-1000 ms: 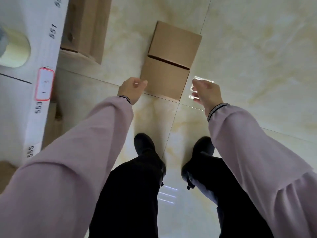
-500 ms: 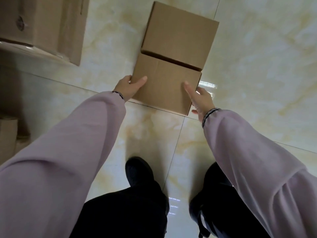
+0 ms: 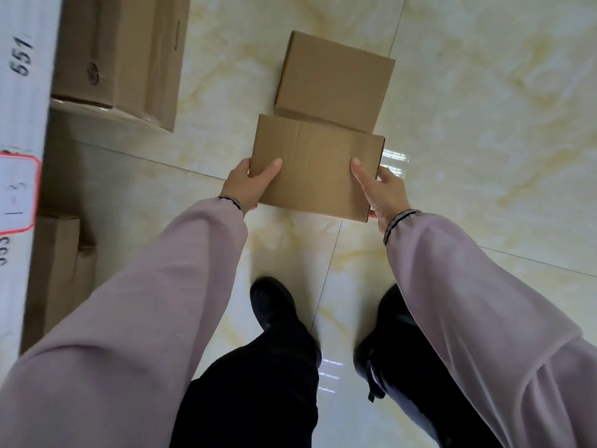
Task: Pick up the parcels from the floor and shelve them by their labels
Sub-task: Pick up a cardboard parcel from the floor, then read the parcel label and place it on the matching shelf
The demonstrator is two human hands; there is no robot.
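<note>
thumbs lie flat on top of a brown cardboard parcel (image 3: pixel 315 169) while the other fingers curl under its two short sides, so the left hand (image 3: pixel 247 185) and the right hand (image 3: pixel 382 192) squeeze it between them above the shiny tiled floor (image 3: pixel 484 140). just behind it a second cardboard parcel (image 3: pixel 336 80) sits on the floor. a white shelf edge (image 3: pixel 22 101) with the number 551 runs down the left, with more cardboard boxes (image 3: pixel 122 56) under it, and black shoes (image 3: pixel 274 305) stand below.
</note>
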